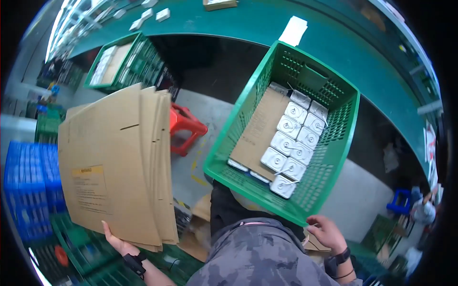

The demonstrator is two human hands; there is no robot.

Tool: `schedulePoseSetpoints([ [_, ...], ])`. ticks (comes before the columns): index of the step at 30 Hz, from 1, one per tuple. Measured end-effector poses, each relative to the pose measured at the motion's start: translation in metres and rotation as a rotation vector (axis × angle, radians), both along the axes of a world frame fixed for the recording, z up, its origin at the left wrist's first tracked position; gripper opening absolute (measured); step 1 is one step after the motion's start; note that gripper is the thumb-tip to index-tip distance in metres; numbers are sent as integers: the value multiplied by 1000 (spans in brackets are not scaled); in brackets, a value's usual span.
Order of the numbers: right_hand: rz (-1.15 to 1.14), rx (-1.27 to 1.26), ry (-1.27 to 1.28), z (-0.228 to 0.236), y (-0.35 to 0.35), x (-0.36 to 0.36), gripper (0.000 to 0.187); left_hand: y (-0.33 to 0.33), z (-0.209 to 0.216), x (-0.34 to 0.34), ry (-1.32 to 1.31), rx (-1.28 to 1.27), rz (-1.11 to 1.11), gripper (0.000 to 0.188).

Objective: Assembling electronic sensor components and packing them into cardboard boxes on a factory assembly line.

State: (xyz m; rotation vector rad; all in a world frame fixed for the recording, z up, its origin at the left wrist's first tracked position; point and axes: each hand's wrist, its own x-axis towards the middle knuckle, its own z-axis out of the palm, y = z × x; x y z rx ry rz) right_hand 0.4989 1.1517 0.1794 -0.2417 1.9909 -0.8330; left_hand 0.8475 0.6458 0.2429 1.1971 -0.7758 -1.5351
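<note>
My left hand [119, 243] is closed on the lower edge of a stack of flat brown cardboard sheets [112, 157], its thumb lying on the front face. The stack stands nearly upright at my left. In front of me a green plastic crate [341, 157] slopes from the table edge toward my waist. My right hand [327, 233] is at the crate's near right corner, fingers curled against the rim. Inside the crate lie rows of silver square units [288, 126] with short wires. Beside them a cardboard sheet [258, 132] covers the left part, with more units partly showing under its near edge.
A long green table [229, 21] runs across the far side, with white papers [293, 31] on it. Another filled green crate [114, 62] stands at the far left. A red stool [188, 126] is behind the cardboard stack. Blue crates [31, 186] line the left side.
</note>
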Motion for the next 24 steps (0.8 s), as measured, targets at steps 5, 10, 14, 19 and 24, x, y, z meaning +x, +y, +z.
schedulePoseSetpoints([
  [5,51,-77,-134,8,-138,66,32,-149,-43,-22,-108,134,-20,58],
  [10,10,-195,-206,7,-247,74,32,-184,-40,-30,-172,251,12,49],
  [14,-231,-443,-346,-21,-332,53,29,-197,-34,-20,-61,329,-27,46],
  [19,-232,-711,-608,-55,-429,33,67,-212,-34,-27,24,259,25,41],
  [24,-148,-1073,-993,-57,-561,36,78,-208,22,-35,33,-35,77,38],
])
